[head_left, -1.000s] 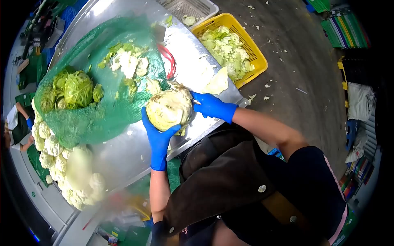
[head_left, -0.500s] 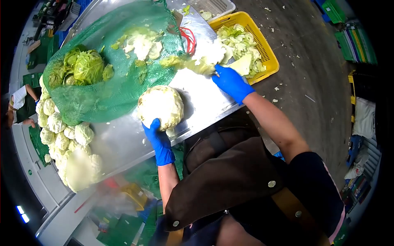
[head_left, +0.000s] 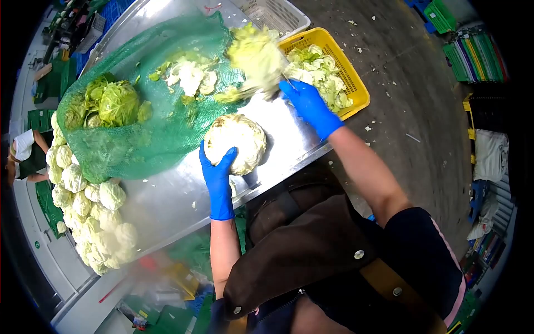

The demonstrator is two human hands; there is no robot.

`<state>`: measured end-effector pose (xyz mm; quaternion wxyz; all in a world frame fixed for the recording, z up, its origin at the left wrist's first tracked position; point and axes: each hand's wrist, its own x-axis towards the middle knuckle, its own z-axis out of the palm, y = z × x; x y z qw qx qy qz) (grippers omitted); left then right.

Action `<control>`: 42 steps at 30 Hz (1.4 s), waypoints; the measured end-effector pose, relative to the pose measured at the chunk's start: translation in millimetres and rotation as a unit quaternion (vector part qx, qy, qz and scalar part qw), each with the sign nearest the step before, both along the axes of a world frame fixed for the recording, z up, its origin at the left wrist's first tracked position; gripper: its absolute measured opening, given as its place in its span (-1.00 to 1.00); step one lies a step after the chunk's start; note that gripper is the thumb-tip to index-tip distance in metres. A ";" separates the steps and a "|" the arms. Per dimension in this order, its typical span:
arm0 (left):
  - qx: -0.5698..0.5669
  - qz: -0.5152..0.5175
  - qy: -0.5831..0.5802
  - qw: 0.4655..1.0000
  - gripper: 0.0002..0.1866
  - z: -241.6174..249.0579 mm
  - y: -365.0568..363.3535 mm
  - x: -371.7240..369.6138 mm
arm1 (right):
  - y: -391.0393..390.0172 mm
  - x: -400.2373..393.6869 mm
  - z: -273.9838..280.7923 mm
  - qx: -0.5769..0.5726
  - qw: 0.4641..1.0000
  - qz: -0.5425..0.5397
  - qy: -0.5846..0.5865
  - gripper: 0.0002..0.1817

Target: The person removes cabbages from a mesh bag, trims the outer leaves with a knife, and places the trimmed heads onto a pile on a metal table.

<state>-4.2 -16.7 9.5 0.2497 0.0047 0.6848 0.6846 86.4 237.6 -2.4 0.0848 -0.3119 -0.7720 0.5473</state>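
Note:
A pale, trimmed cabbage (head_left: 236,143) rests on the metal table near its front edge. My left hand (head_left: 218,175), in a blue glove, grips its near left side with thumb and fingers apart around it. My right hand (head_left: 310,108), also blue-gloved, is closed beside the yellow crate. A thin, blade-like edge shows at its fingertips, but I cannot make out what it holds. Just beyond those fingers are motion-blurred, loose cabbage leaves (head_left: 257,58). Leaf scraps (head_left: 192,75) lie on a green mesh bag (head_left: 161,139), which has leafy green cabbage (head_left: 118,103) at its left end.
The yellow crate (head_left: 356,83) holds leaf trimmings, with a white crate (head_left: 292,16) behind it. Trimmed cabbages (head_left: 83,203) are piled at the left end of the metal table (head_left: 167,203). Another person (head_left: 25,147) stands beyond the pile. Scraps dot the floor (head_left: 411,111).
Loose leaves by my right hand have swung up and away from me, blurred. The cabbage sits slightly further right in view, and my left fingers now show on its side.

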 end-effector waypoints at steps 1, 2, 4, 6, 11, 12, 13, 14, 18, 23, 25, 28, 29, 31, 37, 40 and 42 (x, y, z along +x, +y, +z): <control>0.002 -0.007 -0.008 1.000 -0.12 1.0 -1.7 -2.8 | 12.5 3.4 -2.8 0.107 0.988 0.024 -0.107 -0.60; 0.005 -0.012 -0.009 1.000 -0.12 3.5 -1.3 -5.3 | 5.5 9.8 5.3 0.186 0.972 0.053 -0.133 -0.58; 0.011 -0.022 -0.018 1.000 -0.14 7.1 1.0 -5.9 | -18.8 15.1 28.2 0.188 0.971 0.095 -0.110 -0.46; 0.013 -0.036 -0.016 0.999 -0.14 4.1 1.0 -8.6 | -55.6 10.3 44.2 0.176 0.973 0.125 -0.087 -0.34; -0.007 -0.049 -0.008 0.999 -0.13 5.9 -2.2 -8.1 | -50.2 -23.9 15.4 0.067 0.973 0.215 -0.048 -0.36; -0.012 -0.044 -0.003 0.999 -0.13 9.8 -0.5 -4.3 | -22.3 -26.9 -4.8 0.039 0.980 0.173 -0.091 -0.42; -0.014 -0.037 0.005 0.999 -0.13 11.8 1.2 -3.5 | 2.7 -22.7 -18.9 0.014 0.982 0.132 -0.132 -0.45; -0.008 -0.033 0.005 0.999 -0.11 6.8 -2.0 -4.6 | 9.7 -13.8 -7.8 0.095 0.976 0.115 -0.160 -0.47; -0.010 -0.043 -0.023 0.999 -0.11 5.7 -0.8 -13.0 | -38.0 2.4 38.0 0.182 0.974 0.092 -0.101 -0.39; -0.023 -0.081 0.004 0.996 -0.16 7.4 4.9 -16.0 | -80.4 -17.6 23.7 0.172 0.970 0.161 -0.056 -0.44; -0.024 -0.081 0.003 0.996 -0.18 8.7 2.8 -16.5 | -53.8 -33.9 15.9 0.079 0.983 0.155 -0.053 -0.51; -0.001 -0.090 -0.025 0.996 -0.18 11.5 3.2 -19.6 | -30.3 -32.7 5.0 0.017 0.987 0.151 -0.057 -0.56; 0.002 -0.108 -0.017 0.994 -0.16 8.7 -0.1 -23.4 | -27.4 -30.0 13.7 0.068 0.982 0.154 -0.084 -0.55; 0.005 -0.143 0.001 0.990 -0.13 3.6 -9.7 -30.6 | -22.1 -22.6 -47.5 0.072 0.997 0.022 -0.020 -0.55; -0.015 -0.304 0.070 0.950 0.11 -0.3 -1.2 -64.5 | -45.5 -3.4 45.0 0.148 0.983 0.088 -0.070 -0.19; -0.107 -0.179 0.125 0.970 0.13 30.8 10.4 -40.5 | -62.0 -5.0 32.7 0.187 0.964 0.188 0.028 -0.20; -0.245 -0.132 0.274 0.921 0.25 9.6 0.0 -20.0 | -57.3 -6.1 21.3 0.179 0.960 0.213 0.023 -0.19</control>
